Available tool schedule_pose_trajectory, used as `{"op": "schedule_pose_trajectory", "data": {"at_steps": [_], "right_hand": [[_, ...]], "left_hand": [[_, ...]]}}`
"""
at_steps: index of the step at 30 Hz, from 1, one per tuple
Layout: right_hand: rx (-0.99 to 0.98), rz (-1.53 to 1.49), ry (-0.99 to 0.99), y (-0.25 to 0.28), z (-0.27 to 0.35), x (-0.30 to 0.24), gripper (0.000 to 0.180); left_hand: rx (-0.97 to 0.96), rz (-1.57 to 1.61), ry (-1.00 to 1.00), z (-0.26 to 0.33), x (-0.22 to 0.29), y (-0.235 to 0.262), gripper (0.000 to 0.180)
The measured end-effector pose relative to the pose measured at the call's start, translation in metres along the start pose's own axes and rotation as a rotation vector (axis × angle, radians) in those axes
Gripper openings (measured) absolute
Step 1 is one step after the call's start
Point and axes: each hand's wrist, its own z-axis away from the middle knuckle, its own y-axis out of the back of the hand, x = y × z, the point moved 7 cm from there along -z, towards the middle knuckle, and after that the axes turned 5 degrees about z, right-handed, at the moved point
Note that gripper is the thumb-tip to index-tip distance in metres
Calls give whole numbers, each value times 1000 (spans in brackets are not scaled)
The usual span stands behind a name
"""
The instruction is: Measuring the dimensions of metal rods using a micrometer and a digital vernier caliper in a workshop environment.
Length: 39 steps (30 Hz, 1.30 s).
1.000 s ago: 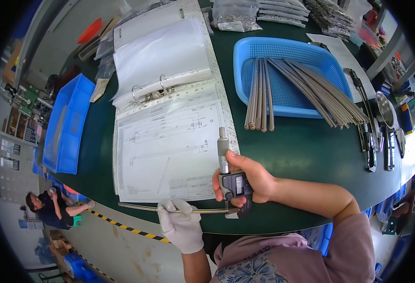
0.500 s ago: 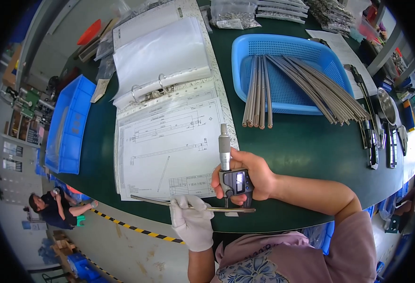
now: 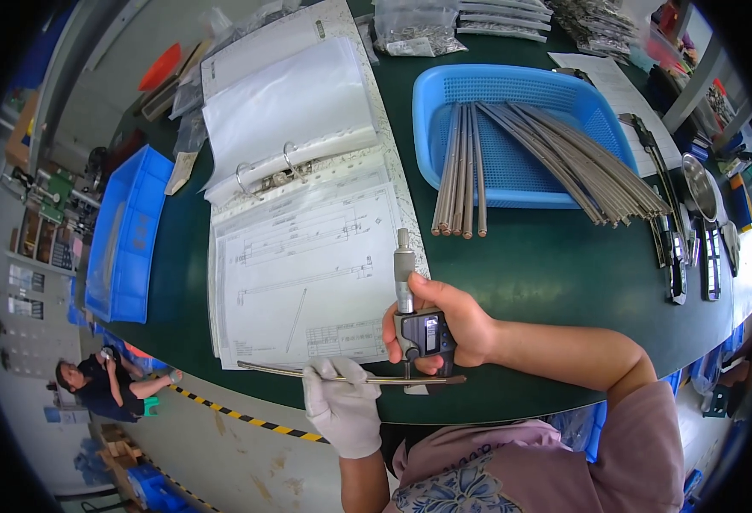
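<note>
Green table [image 3: 555, 282] — binder [image 3: 307, 214], blue basket [image 3: 521, 128] — workshop floor [image 3: 247, 453] below.

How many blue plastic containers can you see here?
2. A blue mesh basket sits on the green table ahead, holding metal rods. A solid blue bin lies at the table's left edge. Another blue thing shows on the floor; I cannot tell what.

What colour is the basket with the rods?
Blue basket, clearest in the head view.

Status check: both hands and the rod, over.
Left hand gloved, gripping thin metal rod. Right hand holds digital micrometer on rod. Nothing obstructing.
</note>
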Motion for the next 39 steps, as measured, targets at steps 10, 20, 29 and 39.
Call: {"op": "schedule_pose_trajectory", "data": {"at_steps": [10,20,29,39], "right_hand": [[44,60,8,-1,0,1,68],[62,-46,-35,1,1,0,69],[77,-21,4,2,0,0,64],[25,48,14,-2,1,-1,67]], "left_hand": [[-42,-29,7,-3,4,3,26],[21,-46,40,9,-16,-16,28],[1,-80,23,10,-17,-17,27],[-31,-43,-50,-2,7,-3,22]]}}
